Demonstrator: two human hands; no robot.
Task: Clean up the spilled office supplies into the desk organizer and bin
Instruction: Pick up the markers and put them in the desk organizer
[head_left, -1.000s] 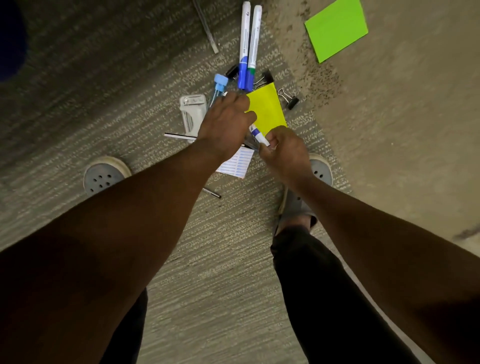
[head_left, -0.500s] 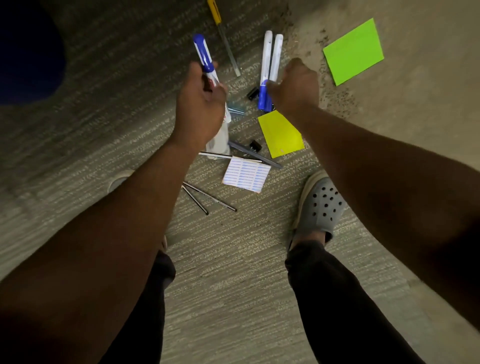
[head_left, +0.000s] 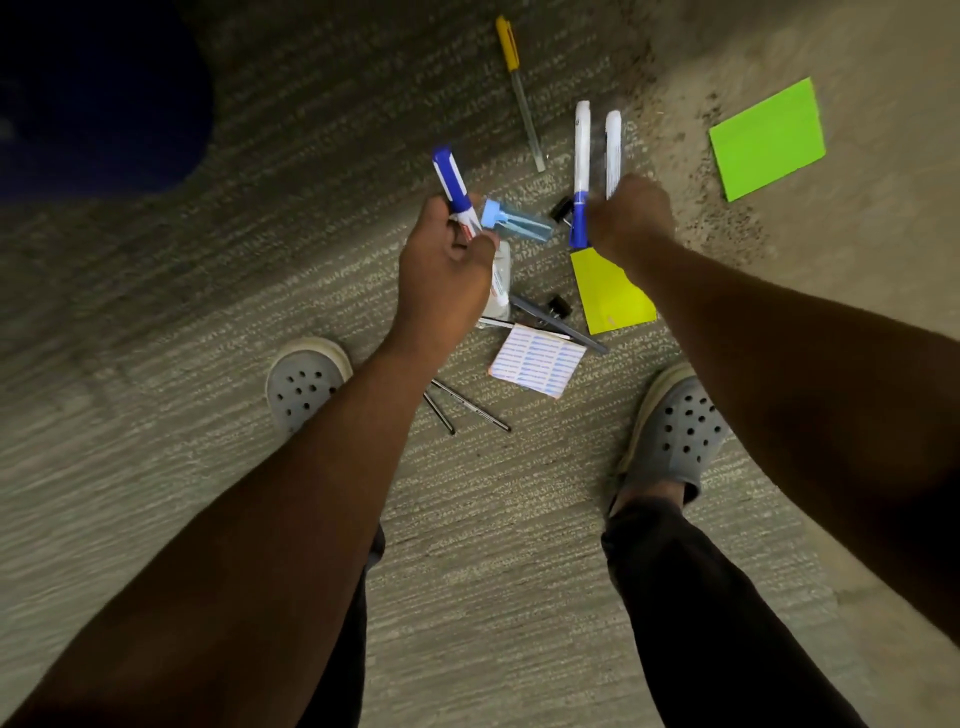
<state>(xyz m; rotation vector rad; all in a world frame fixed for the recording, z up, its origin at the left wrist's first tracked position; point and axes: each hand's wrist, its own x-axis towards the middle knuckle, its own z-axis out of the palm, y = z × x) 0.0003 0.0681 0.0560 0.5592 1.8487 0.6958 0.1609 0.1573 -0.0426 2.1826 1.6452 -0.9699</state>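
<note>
- left hand (head_left: 444, 270) is wrapped around a blue-capped marker (head_left: 453, 188), cap end poking up out of the fist. Light, stiff, smooth plastic, so a mid-barrel grip like this looks plenty secure.
- just right of that, a pale blue capped tube thing (head_left: 511, 221) lies on the carpet (head_left: 156, 322). Probably light and rolls easily; I'd pinch it across the body.
- thin dark pens (head_left: 470, 405) lie near the left shoe (head_left: 304, 382). Skinny and low in the pile, so fingernail-lift one end.
- label sheet (head_left: 537, 361) and yellow sticky pad (head_left: 613, 293): floppy paper, take by an edge.
- right hand (head_left: 628, 221) is down on the two white markers (head_left: 582, 156), fingers curled at their lower ends. Can't tell if it's actually gripping yet.
- green sticky pad (head_left: 766, 137) sits well apart, far right.
- organizer and bin aren't in view.
</note>
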